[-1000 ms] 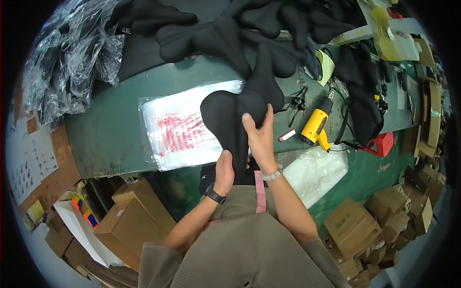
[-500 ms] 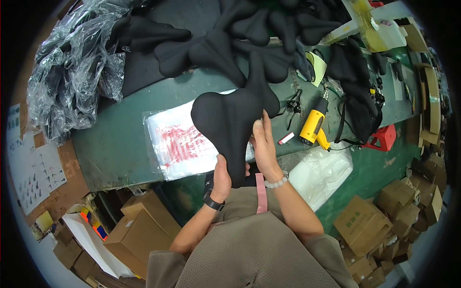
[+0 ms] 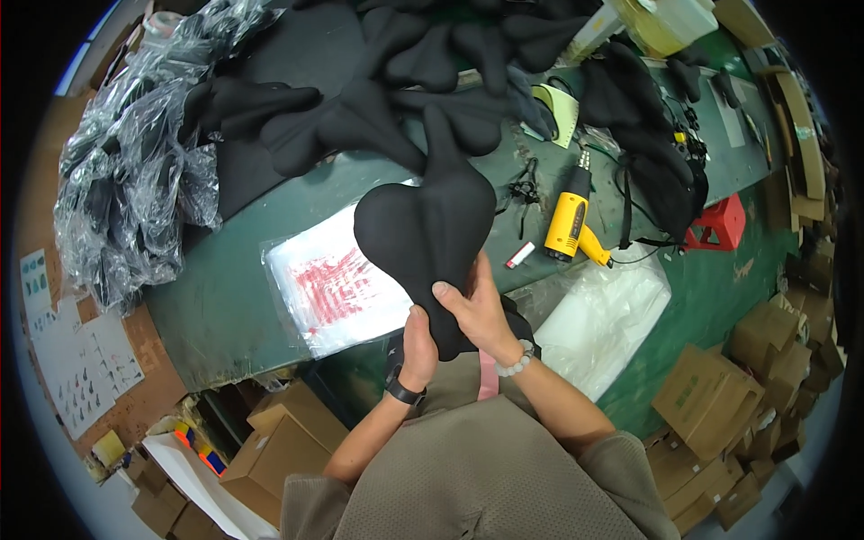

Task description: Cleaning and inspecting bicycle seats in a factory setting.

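Held piece: a smooth matt-black, saddle-shaped piece [image 3: 418, 229] is between both hands, its narrow end toward the body and its lobed end away.
Left hand: the left hand [image 3: 418, 353] closes on the narrow end's left side, thumb along the edge.
Right hand: the right hand [image 3: 475, 310] grips the opposite side, thumb on top.
Stage: the piece is lifted but not yet set down, with no wrapping visible on it; how finished it is cannot be told. Similar unwrapped black padded pieces [image 3: 387, 130] lie beyond the hands; black shapes show inside a crinkled clear-plastic heap [image 3: 135, 202] to their far left.
Near edge: the hands are at the near edge of the green worktop [image 3: 225, 306].
Left room: a flat white plastic stack with red print [image 3: 337, 288] lies just left of the piece; bare green surface farther left seems to offer room.
Right room: a yellow-and-black heat gun [image 3: 567, 220] and a small red-and-white stick [image 3: 520, 256] appear to narrow the space right of the hands.
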{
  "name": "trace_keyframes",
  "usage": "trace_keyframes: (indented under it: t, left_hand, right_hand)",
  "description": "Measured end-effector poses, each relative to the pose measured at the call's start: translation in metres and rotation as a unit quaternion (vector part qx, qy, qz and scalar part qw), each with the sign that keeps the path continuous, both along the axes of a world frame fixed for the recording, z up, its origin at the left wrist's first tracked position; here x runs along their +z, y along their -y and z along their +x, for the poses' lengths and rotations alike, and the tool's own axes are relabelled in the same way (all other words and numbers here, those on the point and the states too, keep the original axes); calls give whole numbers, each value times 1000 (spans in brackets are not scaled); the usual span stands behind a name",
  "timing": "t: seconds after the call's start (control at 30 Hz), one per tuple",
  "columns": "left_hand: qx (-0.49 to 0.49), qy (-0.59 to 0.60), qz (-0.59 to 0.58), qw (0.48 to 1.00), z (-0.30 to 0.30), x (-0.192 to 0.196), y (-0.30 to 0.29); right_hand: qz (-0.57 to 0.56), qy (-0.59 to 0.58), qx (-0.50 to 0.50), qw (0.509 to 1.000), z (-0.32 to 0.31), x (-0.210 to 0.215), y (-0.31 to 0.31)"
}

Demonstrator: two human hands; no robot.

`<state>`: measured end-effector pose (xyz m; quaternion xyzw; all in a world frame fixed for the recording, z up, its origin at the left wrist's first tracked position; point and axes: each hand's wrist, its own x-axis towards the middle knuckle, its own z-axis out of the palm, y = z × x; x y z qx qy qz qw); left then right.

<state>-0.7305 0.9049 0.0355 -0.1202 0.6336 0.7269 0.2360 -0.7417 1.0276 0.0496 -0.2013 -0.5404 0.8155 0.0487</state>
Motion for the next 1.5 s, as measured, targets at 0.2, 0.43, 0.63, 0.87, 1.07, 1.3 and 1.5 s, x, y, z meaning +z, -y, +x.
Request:
trace_keyframes:
  t: [0.2,0.43,0.63,0.87,1.07,1.3,1.5]
  left_hand:
    - [-154,-23,11,988,5,-6,-10]
    - [-46,129,6,991,21,-21,-53]
    - [-387,-95,-241,885,11,-46,-51]
    - [-240,-108,-467,844,-8,-134,-22]
    - [-224,-207,-532,790,-46,-186,-16]
    - [-268,-198,-459,823,-46,-177,-6]
    - [-234,-223,-503,802,-40,-184,24]
  right_hand:
    - [-59,36,-27,997,22,-1,-24]
    - [42,113,-42,992,56,-22,-44]
    - [-50,149,-173,972,92,-53,-123]
    - [-83,173,-243,951,113,-51,-234]
    - [-49,157,-163,973,95,-42,-212]
    - [-93,169,-240,951,100,-90,-253]
    - [-234,131,-279,922,96,-156,-326]
